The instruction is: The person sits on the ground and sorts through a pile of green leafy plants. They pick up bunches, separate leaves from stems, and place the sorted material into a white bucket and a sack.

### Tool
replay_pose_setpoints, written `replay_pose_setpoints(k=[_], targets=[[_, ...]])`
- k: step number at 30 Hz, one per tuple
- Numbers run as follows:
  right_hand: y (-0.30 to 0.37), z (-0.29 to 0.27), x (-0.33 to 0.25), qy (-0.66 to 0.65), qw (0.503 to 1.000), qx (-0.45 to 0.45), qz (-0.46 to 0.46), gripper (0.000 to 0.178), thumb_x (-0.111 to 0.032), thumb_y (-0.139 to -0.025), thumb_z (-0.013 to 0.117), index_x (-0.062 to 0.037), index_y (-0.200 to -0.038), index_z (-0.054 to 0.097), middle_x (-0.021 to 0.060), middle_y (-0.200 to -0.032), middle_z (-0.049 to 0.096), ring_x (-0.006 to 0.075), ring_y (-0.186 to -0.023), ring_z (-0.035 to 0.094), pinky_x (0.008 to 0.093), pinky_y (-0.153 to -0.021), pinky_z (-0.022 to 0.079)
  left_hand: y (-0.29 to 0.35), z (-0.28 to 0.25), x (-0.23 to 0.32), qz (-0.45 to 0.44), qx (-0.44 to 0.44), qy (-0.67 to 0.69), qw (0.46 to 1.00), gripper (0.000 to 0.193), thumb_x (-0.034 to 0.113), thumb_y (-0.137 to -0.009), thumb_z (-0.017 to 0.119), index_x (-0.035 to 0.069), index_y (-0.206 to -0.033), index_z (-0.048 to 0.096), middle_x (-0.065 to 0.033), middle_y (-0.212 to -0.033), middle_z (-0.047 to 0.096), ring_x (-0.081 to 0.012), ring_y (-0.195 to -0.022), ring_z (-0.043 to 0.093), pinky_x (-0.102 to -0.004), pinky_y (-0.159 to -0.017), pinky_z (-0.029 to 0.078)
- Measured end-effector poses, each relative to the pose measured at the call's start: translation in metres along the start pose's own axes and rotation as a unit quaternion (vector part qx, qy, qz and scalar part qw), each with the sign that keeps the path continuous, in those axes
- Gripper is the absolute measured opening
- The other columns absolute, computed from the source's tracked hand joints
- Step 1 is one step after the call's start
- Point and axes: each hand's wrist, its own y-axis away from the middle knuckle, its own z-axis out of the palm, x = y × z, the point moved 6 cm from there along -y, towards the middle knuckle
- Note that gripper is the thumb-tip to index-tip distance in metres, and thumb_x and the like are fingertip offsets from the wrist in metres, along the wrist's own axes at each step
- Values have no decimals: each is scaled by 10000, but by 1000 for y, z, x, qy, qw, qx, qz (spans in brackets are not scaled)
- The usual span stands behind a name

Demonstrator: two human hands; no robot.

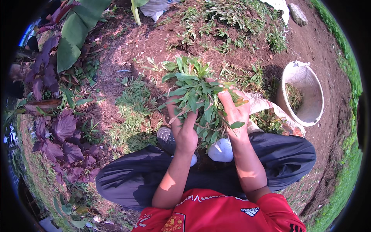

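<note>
A thick bunch of leafy green plants (199, 94), some leaves yellowed, is lifted between my two hands in front of my knees. My left hand (183, 129) grips it from the left side, its fingertips hidden among the leaves. On the other side my right hand (235, 110) clasps the bunch with the thumb laid over it. Below the bunch rests a rounded whitish object (221, 150), whose kind I cannot make out. Close to my right hand lies a pale sack (262, 104) on the soil.
A pale bucket (315, 92) holding some plants leans at the right. Low green plants (135, 104) grow at the left, with purple-leaved plants (63, 135) beyond. More green clumps (232, 19) cover the far soil near a stone (298, 14). A large green leaf (77, 33) overhangs the far left.
</note>
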Motion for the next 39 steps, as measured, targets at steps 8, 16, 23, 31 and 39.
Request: replay_pose_setpoints(k=[8,16,23,31,39], targets=[[1,4,2,16,989,-58,-138,316,-125,-1058,540,94,-1238,681,216,-1277,695,286,-1213,653,410,-1089,477,5,-32,-40,-110,28,47,992,491,207,-1042,628,78,-1492,479,-66,-1438,564,-198,-1290,583,-400,-1096,482],[-8,15,-31,194,954,-172,-147,564,-252,-781,877,4,-1242,677,157,-1267,691,268,-1178,672,388,-1031,509,-2,-23,-27,-75,-5,-56,996,837,156,-944,743,90,-1599,228,-117,-1479,482,-230,-1346,511,-409,-1143,429],[-6,1,-29,323,937,-25,-132,171,-93,-908,775,25,-1029,747,93,-916,732,178,-835,687,305,-795,534,-5,-5,-15,33,-24,-186,982,913,2,-878,777,24,-1602,221,-166,-1515,433,-263,-1387,470,-407,-1154,403],[-5,-7,-1,21,999,23,45,207,-174,-1000,728,31,-1026,749,-7,-880,707,56,-808,586,243,-742,488,-7,-7,-18,-12,-31,-74,997,893,-88,-906,688,91,-1628,194,-124,-1573,359,-236,-1399,457,-399,-1170,409],[-8,-6,-16,178,975,-43,-127,127,-61,-924,740,51,-980,765,94,-902,748,172,-898,693,316,-832,542,-11,-1,-3,-70,-79,75,992,842,399,-968,685,104,-1624,246,-135,-1506,488,-269,-1302,586,-383,-1059,524]])
